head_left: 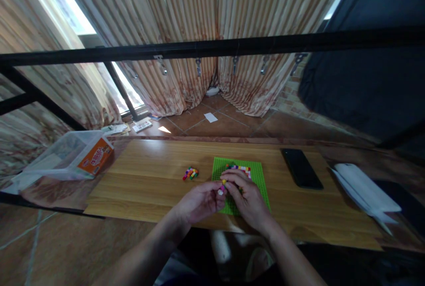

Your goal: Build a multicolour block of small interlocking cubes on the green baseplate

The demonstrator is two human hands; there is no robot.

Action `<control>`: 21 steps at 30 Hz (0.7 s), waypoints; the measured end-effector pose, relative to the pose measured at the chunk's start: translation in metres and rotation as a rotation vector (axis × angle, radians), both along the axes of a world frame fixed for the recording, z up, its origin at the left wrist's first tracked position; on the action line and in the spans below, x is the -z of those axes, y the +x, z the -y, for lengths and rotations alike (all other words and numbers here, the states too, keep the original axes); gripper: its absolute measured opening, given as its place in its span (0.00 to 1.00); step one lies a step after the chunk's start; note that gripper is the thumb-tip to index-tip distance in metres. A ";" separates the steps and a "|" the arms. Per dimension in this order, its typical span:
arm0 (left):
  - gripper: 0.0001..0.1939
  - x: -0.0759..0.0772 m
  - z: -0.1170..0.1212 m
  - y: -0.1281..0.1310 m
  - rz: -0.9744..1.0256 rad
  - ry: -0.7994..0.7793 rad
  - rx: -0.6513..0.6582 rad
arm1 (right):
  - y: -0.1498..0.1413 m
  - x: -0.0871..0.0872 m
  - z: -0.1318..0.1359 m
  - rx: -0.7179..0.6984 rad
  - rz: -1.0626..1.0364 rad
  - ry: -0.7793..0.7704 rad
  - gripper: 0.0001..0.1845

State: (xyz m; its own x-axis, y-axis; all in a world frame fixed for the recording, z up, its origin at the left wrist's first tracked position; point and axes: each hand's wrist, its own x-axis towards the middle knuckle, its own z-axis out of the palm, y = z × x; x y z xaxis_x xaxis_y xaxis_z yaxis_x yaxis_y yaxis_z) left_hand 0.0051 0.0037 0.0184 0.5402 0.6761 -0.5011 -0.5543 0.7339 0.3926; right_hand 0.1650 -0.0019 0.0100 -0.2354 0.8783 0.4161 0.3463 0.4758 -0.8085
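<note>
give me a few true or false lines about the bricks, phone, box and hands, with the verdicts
1. The green baseplate lies on the wooden table. True.
2. The black phone lies left of the baseplate. False: it lies to the right.
3. The loose pile of bricks is off the baseplate. True.
4. The hands are far apart. False: the left hand and right hand meet over the baseplate, small coloured bricks in their fingers.
5. The clear box bears an orange label. True.

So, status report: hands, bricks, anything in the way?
Left hand and right hand pinching small bricks over green baseplate. Loose brick pile to the left. Phone right, clear of both.
</note>
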 end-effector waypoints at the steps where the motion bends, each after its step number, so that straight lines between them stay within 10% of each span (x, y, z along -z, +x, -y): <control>1: 0.01 -0.001 0.000 0.001 0.013 -0.015 -0.001 | 0.000 0.001 -0.001 0.012 -0.017 -0.005 0.11; 21: 0.07 -0.014 0.003 0.040 -0.098 -0.032 -0.259 | 0.002 0.005 -0.003 0.337 0.114 0.286 0.09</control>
